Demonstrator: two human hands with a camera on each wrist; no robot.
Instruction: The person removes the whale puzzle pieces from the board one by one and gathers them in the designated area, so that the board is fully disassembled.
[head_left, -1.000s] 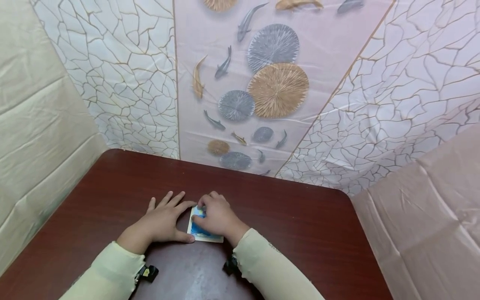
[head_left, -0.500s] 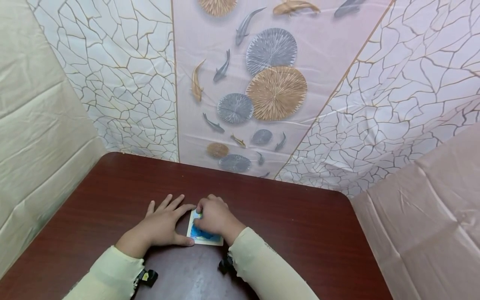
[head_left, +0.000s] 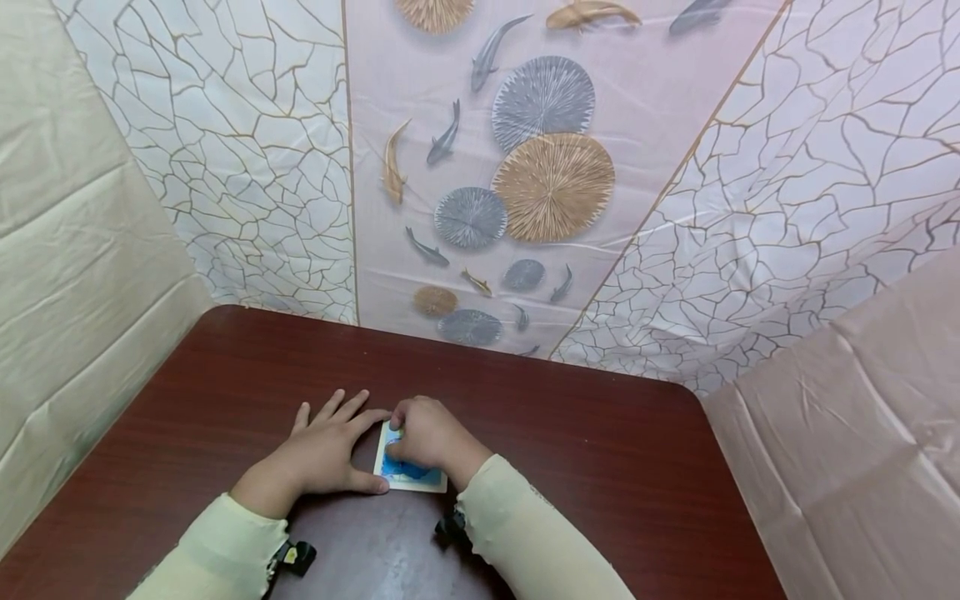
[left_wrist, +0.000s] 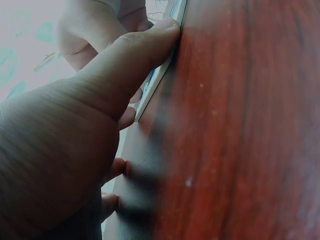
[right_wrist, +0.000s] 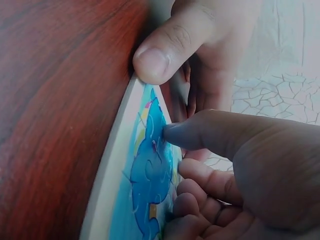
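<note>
A small jigsaw puzzle [head_left: 420,481] with a blue picture and a pale border lies flat on the table. My left hand [head_left: 318,454] spreads along its left side, thumb on the near left corner and index fingertip at the far left corner. Over the puzzle, my right hand [head_left: 431,433] covers much of the picture. In the right wrist view, the right thumb [right_wrist: 200,132] presses on the blue pieces [right_wrist: 152,167], and the other fingers curl in close to the surface. Whether a piece is pinched between them is hidden.
The dark red-brown table [head_left: 600,483] extends on all sides of the puzzle. Patterned cloth [head_left: 465,167] hangs behind its far edge, with plain cloth at left and right. A black strap device [head_left: 296,557] sits at the left wrist.
The head view has shifted slightly. My right hand has moved a little toward the near side over the puzzle, its thumb sliding slightly. The left hand stays at the puzzle's left side.
</note>
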